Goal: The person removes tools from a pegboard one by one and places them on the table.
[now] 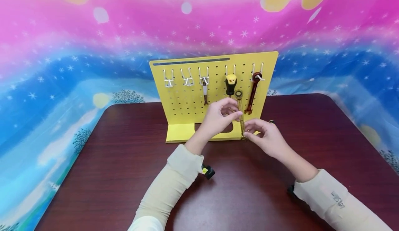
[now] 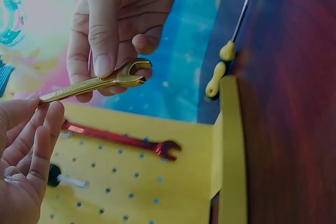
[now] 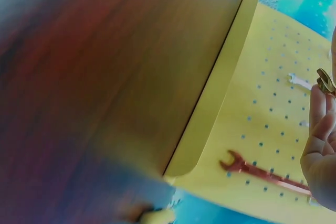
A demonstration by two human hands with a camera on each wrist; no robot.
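Observation:
A gold combination wrench [image 1: 241,111] stands nearly upright in front of the yellow pegboard [image 1: 184,103], ring end up. My left hand [image 1: 219,116] pinches its shaft between thumb and fingers. Lower down, my right hand [image 1: 266,137] grips it near the open end; the left wrist view shows that hand's thumb on the gold wrench [image 2: 89,85] just behind the jaw. Right behind the hands, a red wrench [image 1: 253,94] hangs on a white hook. A yellow-and-black screwdriver [image 1: 230,83] hangs beside it, its lower part hidden by my left hand.
A smaller wrench [image 1: 205,90] hangs near the board's middle, with white hooks [image 1: 168,82] to its left. Another screwdriver [image 2: 228,51] lies on the dark table [image 1: 124,175] beside the board, mostly behind my right hand in the head view. A patterned cloth [image 1: 93,51] surrounds the table.

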